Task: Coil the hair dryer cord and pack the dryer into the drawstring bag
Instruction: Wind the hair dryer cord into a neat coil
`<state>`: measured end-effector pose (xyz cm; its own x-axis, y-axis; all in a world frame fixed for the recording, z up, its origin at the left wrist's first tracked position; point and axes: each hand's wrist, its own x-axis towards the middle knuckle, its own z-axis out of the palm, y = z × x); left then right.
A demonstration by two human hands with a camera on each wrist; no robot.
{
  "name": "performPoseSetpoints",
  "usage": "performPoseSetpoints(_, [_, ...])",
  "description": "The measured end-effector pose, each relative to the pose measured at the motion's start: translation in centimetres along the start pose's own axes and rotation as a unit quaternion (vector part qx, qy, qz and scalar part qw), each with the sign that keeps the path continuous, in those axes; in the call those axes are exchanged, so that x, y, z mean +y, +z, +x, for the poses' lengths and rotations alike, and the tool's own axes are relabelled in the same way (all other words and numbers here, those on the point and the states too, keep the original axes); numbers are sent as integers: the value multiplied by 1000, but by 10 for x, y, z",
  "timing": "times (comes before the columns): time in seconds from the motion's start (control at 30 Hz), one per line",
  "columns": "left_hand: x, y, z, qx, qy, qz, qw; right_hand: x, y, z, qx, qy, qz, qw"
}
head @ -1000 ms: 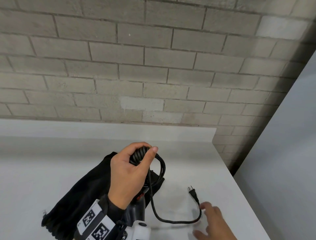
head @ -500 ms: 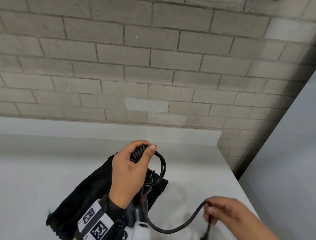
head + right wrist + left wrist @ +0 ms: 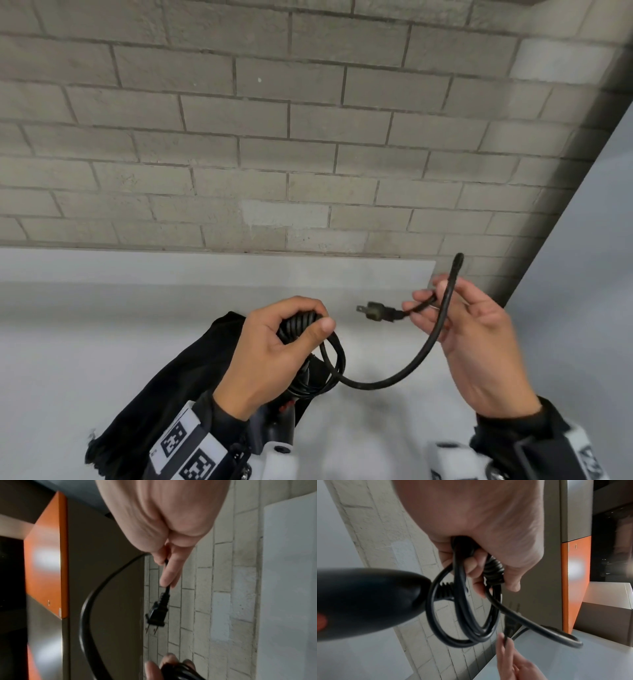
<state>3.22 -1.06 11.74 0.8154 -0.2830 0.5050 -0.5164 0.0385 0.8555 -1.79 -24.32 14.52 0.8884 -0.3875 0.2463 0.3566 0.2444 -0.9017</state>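
Left hand clamped round coiled cord; right hand pinches cord just behind plug, loose loop sagging between hands.

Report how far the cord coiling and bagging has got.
Done: most of the cord is looped, and the left hand grips that bundle. In hand: the right hand pinches the last stretch near the plug, not yet wound in. Left: finish the coil, then pack the dryer, which is outside the drawstring bag lying on the counter.
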Motion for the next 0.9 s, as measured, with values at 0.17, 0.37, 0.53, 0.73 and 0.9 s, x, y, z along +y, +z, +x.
performPoseSetpoints(0.17, [0,1,-3,3,-26,-73,997,28,29,13,12,-12,12,1000])
performPoseSetpoints(0.37, [-6,-1,-5,64,-99,-165,979,58,44,2,-36,50,-39,997])
performPoseSetpoints(0.53, [-7,-3,-6,71,-116,-164,977,70,45,-5,-65,119,3,991])
performPoseSetpoints(0.73, [-5,-3,-5,73,-122,-178,974,71,38,-9,-66,168,56,982])
performPoseSetpoints(0.9, [-3,7,-6,80,-124,-187,971,68,47,-26,-137,192,57,970])
